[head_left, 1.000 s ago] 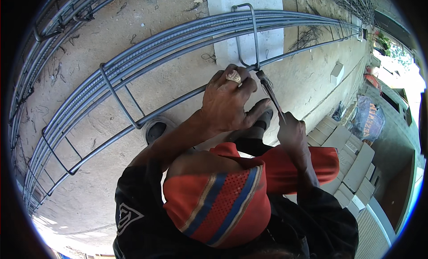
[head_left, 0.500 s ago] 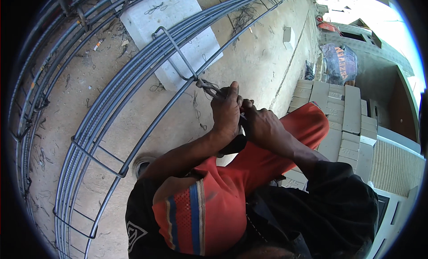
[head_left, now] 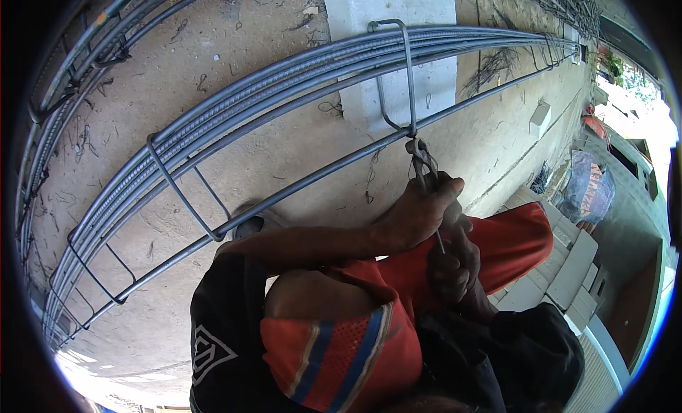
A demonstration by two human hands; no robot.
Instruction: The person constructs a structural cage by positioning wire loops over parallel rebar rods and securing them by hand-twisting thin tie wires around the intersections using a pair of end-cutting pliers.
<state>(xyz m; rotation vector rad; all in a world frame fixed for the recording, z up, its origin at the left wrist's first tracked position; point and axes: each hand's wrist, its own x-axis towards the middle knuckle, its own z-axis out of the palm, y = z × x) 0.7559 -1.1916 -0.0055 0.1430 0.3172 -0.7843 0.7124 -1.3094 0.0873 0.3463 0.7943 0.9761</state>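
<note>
A pair of steel pincers (head_left: 419,157) has its jaws against the crossing of a bent stirrup (head_left: 410,79) and a long single steel bar (head_left: 334,165). My left hand (head_left: 424,208) is closed around the pincers' handles just behind the head, thumb pointing to the right. Lower down, my right hand (head_left: 455,267) is closed on the lower end of a handle, near my red-clothed knee. Thin tie wire (head_left: 433,156) shows beside the jaws; whether my fingers also hold it is hidden. Behind the stirrup runs a bundle of ribbed bars (head_left: 284,72).
More stirrups (head_left: 177,185) hang along the bars to the left. Another bar cage (head_left: 78,65) lies at the far left. A pale slab (head_left: 362,100) lies under the bundle, with wire scraps (head_left: 490,68) on the floor. Stacked blocks (head_left: 568,264) stand at the right.
The view has swung, so the bars and the pincers appear farther right. My right hand has come down below the left one; the jaws remain at the same crossing.
</note>
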